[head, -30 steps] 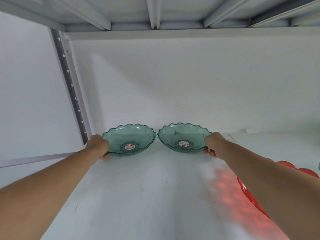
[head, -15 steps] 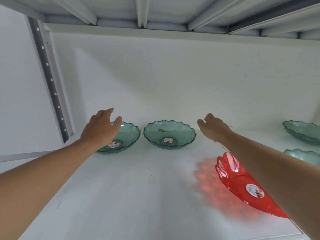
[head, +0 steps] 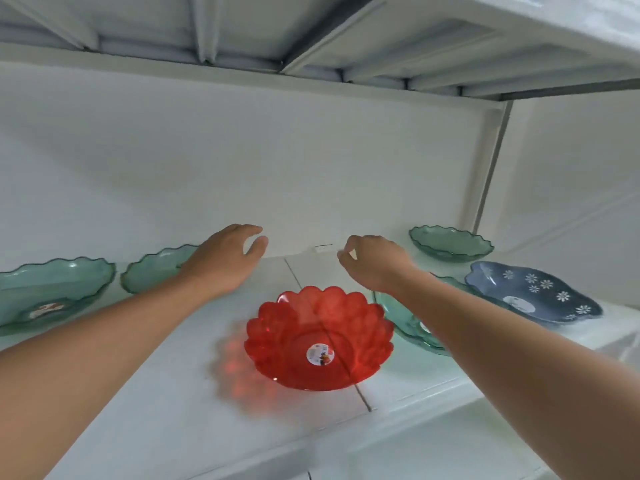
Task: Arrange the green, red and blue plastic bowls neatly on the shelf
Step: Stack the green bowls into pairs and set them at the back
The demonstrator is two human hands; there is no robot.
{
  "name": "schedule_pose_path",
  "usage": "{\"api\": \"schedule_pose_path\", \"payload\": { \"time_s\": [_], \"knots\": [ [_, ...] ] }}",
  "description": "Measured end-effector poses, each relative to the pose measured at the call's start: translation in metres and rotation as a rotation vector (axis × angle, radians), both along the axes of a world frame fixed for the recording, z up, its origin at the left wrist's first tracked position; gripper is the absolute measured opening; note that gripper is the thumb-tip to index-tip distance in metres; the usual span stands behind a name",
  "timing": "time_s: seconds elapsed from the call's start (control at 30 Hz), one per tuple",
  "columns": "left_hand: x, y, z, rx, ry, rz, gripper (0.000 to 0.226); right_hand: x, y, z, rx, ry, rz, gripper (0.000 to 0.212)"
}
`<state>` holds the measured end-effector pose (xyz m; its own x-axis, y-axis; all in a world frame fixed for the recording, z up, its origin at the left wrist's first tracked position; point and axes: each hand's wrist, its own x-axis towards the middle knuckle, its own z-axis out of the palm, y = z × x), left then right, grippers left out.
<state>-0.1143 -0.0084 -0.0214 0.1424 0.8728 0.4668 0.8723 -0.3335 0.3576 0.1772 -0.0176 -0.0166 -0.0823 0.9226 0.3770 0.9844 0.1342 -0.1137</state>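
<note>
A: What are the hands doing?
B: The left hand [head: 221,261] and right hand [head: 372,263] are hovering empty, fingers loosely spread, above the shelf [head: 166,420].
A: And the bowls?
B: The red bowl [head: 318,337] is sitting between green bowls [head: 52,289]; the blue bowl [head: 533,292] is lying right.

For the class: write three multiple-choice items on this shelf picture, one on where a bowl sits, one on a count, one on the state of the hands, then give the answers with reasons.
1. Where is the red bowl?
A. Hanging under the upper shelf
B. On the shelf, near its front edge, between the two forearms
C. Stacked inside the blue bowl

2. How many green bowls show?
A. One
B. Two
C. Four

3. What are the hands doing?
A. Both empty, fingers loose
B. Both gripping the red bowl
C. One holds the blue bowl

Answers: 1 B, it stands alone in the middle front. 2 C, two at left, one at back right, one under the right forearm. 3 A, the left hand and right hand hover, touching no bowl; the blue bowl lies apart.
</note>
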Motion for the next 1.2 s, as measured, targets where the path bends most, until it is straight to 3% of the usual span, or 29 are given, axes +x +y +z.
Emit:
{"api": "schedule_pose_path", "payload": {
  "time_s": [0.4, 0.7, 1.0, 1.2],
  "knots": [
    [0.195, 0.031, 0.003, -0.108, -0.061, -0.084, 0.062, 0.209, 0.012, 0.007, -0.053, 0.037, -0.057, 0.053],
    [0.247, 0.086, 0.002, -0.193, -0.079, -0.211, 0.064, 0.286, 0.04, 0.003, -0.087, 0.062, -0.217, 0.047],
    [0.286, 0.097, -0.009, -0.272, -0.024, -0.204, 0.051, 0.347, 0.082, 0.003, -0.105, 0.09, -0.182, 0.048],
    [0.304, 0.089, -0.017, -0.328, 0.012, -0.095, 0.053, 0.392, 0.118, -0.013, -0.134, 0.075, -0.043, 0.043]
  ]
}}
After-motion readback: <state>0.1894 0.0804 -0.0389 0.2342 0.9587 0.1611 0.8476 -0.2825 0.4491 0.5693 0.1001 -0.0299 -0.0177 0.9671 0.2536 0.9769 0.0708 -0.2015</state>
